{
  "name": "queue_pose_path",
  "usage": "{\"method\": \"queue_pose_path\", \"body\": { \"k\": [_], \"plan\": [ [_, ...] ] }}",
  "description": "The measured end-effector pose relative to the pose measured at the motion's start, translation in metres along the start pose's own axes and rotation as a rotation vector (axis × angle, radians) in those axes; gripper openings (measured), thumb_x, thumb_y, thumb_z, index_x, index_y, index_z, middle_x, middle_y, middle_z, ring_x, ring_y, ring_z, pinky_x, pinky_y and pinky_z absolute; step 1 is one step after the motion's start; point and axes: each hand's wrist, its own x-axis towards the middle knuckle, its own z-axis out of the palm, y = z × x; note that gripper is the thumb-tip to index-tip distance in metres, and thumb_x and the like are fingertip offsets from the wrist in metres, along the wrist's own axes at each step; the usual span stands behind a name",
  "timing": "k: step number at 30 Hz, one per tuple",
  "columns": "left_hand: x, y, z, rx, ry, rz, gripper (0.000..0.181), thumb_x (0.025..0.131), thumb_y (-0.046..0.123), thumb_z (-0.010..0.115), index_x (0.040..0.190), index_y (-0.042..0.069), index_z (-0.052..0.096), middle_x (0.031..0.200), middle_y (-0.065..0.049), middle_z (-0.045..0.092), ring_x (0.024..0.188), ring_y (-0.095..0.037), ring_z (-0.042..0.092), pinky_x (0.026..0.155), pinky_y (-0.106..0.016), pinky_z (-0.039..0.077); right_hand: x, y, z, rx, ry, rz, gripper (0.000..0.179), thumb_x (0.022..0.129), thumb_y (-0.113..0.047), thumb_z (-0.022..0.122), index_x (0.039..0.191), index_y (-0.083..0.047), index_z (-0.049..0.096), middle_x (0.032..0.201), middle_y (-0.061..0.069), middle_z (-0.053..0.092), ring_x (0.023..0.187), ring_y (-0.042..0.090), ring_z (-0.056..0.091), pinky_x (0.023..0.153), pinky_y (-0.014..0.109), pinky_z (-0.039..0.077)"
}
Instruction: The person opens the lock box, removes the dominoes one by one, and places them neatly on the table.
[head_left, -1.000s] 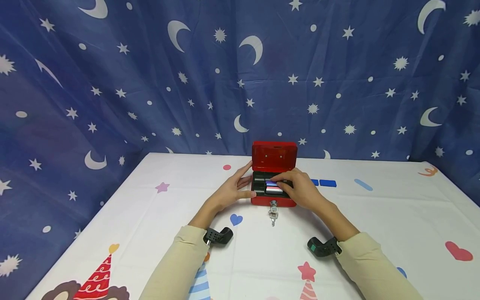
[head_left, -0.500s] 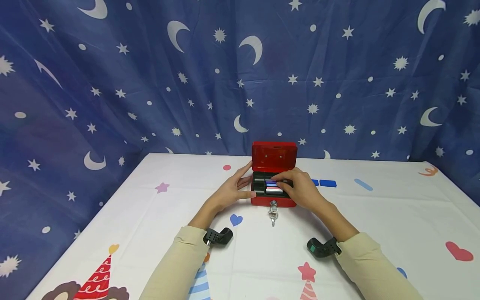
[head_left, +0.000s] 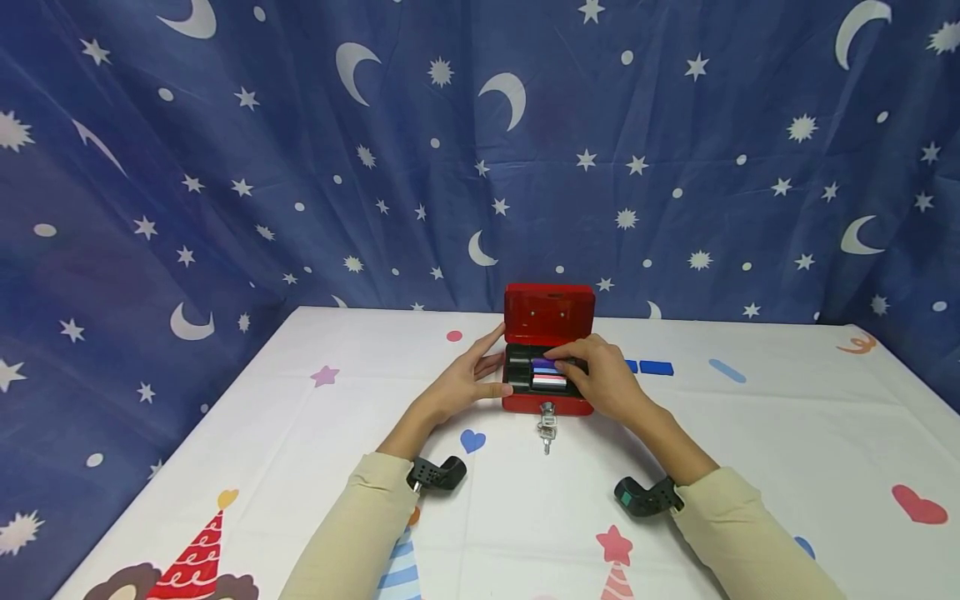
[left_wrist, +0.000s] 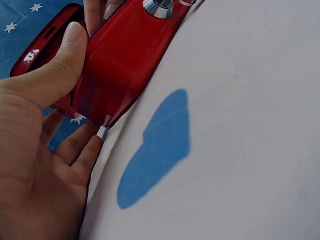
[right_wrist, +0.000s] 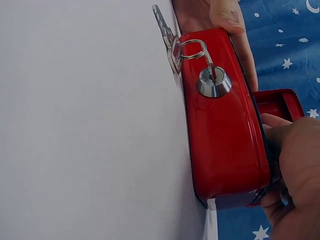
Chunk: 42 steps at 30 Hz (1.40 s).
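1. I see the red box [head_left: 534,403] on the white tablecloth [head_left: 525,517], near the far edge, its lid [head_left: 549,310] raised behind it.
2. Inside, the black tray [head_left: 517,367] holds a purple strip [head_left: 541,364] at the back, with pale and pink strips [head_left: 550,382] just in front.
3. My right hand [head_left: 609,382] reaches over the box's right side, thumb and forefinger pinching the purple strip; its other fingers are mostly hidden.
4. My left hand [head_left: 454,385] lies along the left side, fingers apart and fairly straight, thumb touching the front corner.
5. A key stands in the front lock [right_wrist: 214,85], another key [right_wrist: 172,47] hanging from its ring.
6. Right of the box, I cannot tell whether the blue rectangles [head_left: 656,367] are printed or loose.
7. Behind the table hangs a blue star-and-moon curtain [head_left: 420,250].
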Motion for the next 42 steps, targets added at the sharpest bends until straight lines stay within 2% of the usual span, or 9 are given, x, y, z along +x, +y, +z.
{"method": "queue_pose_path", "body": {
  "k": [6,8,15,26,31,38,42],
  "plan": [
    [0.009,-0.021,-0.002,-0.001,0.015,0.006,0.095,0.082,0.005,0.074,0.154,0.029,0.016,0.157,-0.007,0.018,0.136,-0.029,0.034,0.11,-0.044,0.03,0.0,0.0,0.0,0.002,0.015,-0.008,0.026,0.087,-0.004,0.068,0.112,-0.012,0.073,0.108,0.01,0.066,0.1,0.028,0.054,0.086,0.047,0.05],
    [0.01,-0.024,-0.002,0.004,0.022,0.009,0.095,0.082,0.006,0.074,0.153,0.032,0.018,0.157,-0.005,0.02,0.136,-0.027,0.036,0.109,-0.043,0.031,0.0,0.0,0.0,0.001,0.018,-0.009,0.026,0.087,-0.005,0.068,0.111,-0.013,0.073,0.107,0.01,0.066,0.1,0.027,0.054,0.086,0.047,0.05],
    [0.009,-0.025,-0.001,0.014,0.045,0.004,0.095,0.08,0.011,0.077,0.151,0.039,0.022,0.155,0.001,0.025,0.133,-0.021,0.04,0.107,-0.038,0.035,0.0,0.0,-0.001,-0.004,0.025,-0.011,0.026,0.087,-0.005,0.069,0.112,-0.012,0.073,0.107,0.01,0.066,0.099,0.026,0.054,0.086,0.046,0.051],
    [0.01,-0.026,-0.002,0.013,0.037,0.008,0.095,0.08,0.009,0.077,0.152,0.038,0.02,0.156,-0.001,0.022,0.134,-0.024,0.039,0.108,-0.04,0.033,0.0,-0.001,-0.001,-0.008,0.034,-0.016,0.025,0.087,-0.006,0.069,0.112,-0.012,0.073,0.107,0.01,0.066,0.098,0.026,0.055,0.085,0.045,0.051],
    [0.01,-0.022,-0.002,0.012,0.024,-0.001,0.096,0.081,0.007,0.075,0.153,0.032,0.017,0.157,-0.006,0.018,0.136,-0.027,0.035,0.109,-0.042,0.031,0.0,0.0,-0.001,-0.013,0.039,-0.02,0.026,0.087,-0.006,0.069,0.112,-0.011,0.073,0.107,0.011,0.066,0.098,0.026,0.055,0.085,0.045,0.051],
    [0.0,0.002,0.001,0.0,0.01,0.002,0.094,0.082,0.002,0.072,0.155,0.021,0.016,0.157,-0.011,0.018,0.136,-0.032,0.034,0.11,-0.045,0.029,0.001,0.0,-0.002,-0.015,0.049,-0.028,0.026,0.087,-0.005,0.069,0.112,-0.011,0.073,0.108,0.012,0.066,0.099,0.027,0.055,0.085,0.046,0.051],
    [-0.002,0.004,0.002,0.003,0.015,0.0,0.093,0.082,0.002,0.072,0.155,0.02,0.016,0.157,-0.011,0.018,0.136,-0.032,0.035,0.109,-0.046,0.029,0.001,0.0,-0.003,-0.011,0.056,-0.031,0.025,0.087,-0.005,0.069,0.111,-0.011,0.073,0.106,0.011,0.067,0.097,0.026,0.055,0.084,0.045,0.052]
  ]
}}
